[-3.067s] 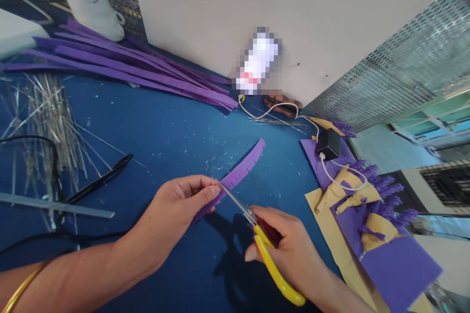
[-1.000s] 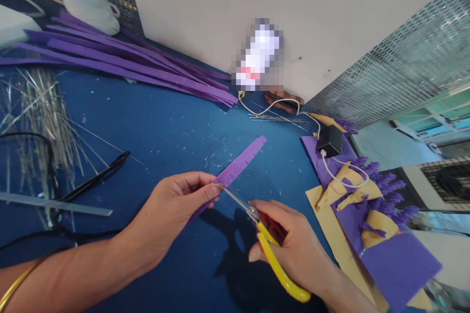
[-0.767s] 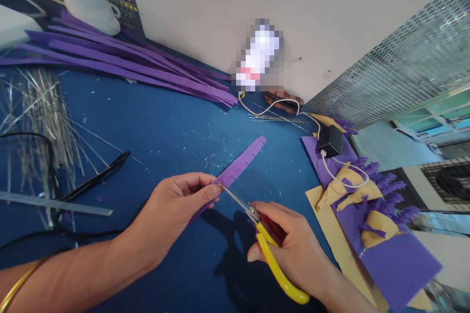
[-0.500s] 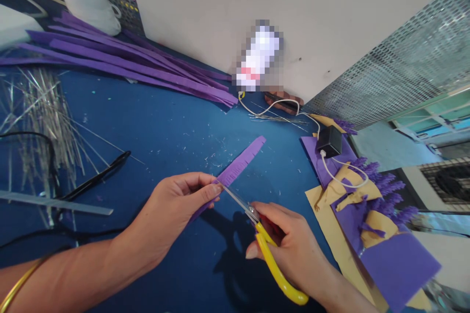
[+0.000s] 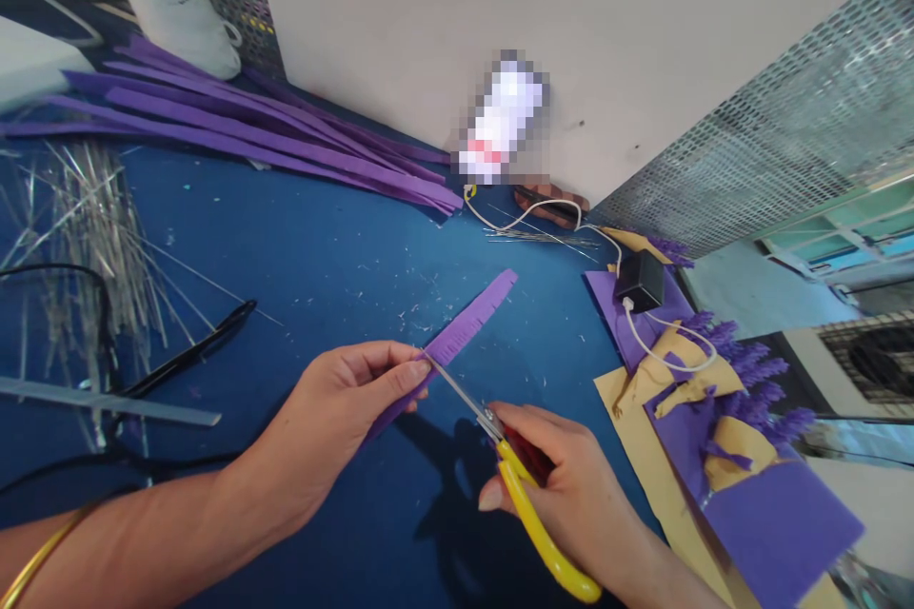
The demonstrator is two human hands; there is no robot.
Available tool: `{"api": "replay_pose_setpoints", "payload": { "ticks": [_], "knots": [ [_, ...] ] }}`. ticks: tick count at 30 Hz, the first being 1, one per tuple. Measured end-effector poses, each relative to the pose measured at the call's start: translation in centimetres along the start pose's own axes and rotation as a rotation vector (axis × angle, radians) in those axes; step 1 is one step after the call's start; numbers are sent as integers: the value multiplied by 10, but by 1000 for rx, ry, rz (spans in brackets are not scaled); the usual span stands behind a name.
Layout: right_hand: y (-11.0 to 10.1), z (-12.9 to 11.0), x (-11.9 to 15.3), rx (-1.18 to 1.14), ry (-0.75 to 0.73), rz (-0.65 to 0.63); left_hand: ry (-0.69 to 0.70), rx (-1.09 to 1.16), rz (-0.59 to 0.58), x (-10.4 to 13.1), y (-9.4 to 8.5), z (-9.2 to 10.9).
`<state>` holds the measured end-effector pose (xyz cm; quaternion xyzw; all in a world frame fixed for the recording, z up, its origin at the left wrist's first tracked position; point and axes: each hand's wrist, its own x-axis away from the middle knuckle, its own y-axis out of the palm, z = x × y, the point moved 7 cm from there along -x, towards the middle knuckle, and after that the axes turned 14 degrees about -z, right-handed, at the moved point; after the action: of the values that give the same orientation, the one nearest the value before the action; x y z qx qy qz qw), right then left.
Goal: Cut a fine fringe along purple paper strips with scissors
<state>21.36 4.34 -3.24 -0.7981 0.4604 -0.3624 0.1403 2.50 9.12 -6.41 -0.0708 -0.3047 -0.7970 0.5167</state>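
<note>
Pinched between the thumb and fingers of my left hand [image 5: 364, 400] is a purple paper strip [image 5: 467, 319]. Many short slits run along one edge of its far part, while its near end passes under my hand. My right hand [image 5: 564, 476] grips scissors [image 5: 546, 538] with yellow handles. Their blades point up and left and meet the strip right beside my left fingertips. The blades look nearly closed; whether paper lies between them is hard to see.
Long purple strips [image 5: 286, 133] lie at the back left near a white mug [image 5: 182, 19]. Thin wires [image 5: 92, 238] spread at the left. A phone [image 5: 504, 114] leans at the back, its cable running to a black charger [image 5: 639, 279]. Purple flower bunches [image 5: 739, 357] lie at the right.
Both hands stay almost in place, with the scissors still at the strip. The whole view has shifted slightly; the blades appear a little closer together.
</note>
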Motion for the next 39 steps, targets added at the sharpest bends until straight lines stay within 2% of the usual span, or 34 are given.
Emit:
{"api": "replay_pose_setpoints", "payload": {
  "ticks": [8, 19, 28, 32, 37, 39],
  "knots": [
    [3, 0, 0, 22, -3, 10, 6, -53, -15, -1, 4, 2],
    [3, 1, -1, -35, -9, -24, -27, -24, -29, 1, 1, -4],
    [5, -10, -5, -268, -54, -134, -32, 30, -47, 1, 2, 0],
    [5, -8, -5, -301, -42, -135, -33, 32, -49, 0, 3, -1],
    [10, -1, -5, -406, -35, -198, -39, 30, -44, -1, 4, 1],
    [8, -1, -5, -380, -37, -178, -45, 15, -45, -1, 5, 1]
  ]
}}
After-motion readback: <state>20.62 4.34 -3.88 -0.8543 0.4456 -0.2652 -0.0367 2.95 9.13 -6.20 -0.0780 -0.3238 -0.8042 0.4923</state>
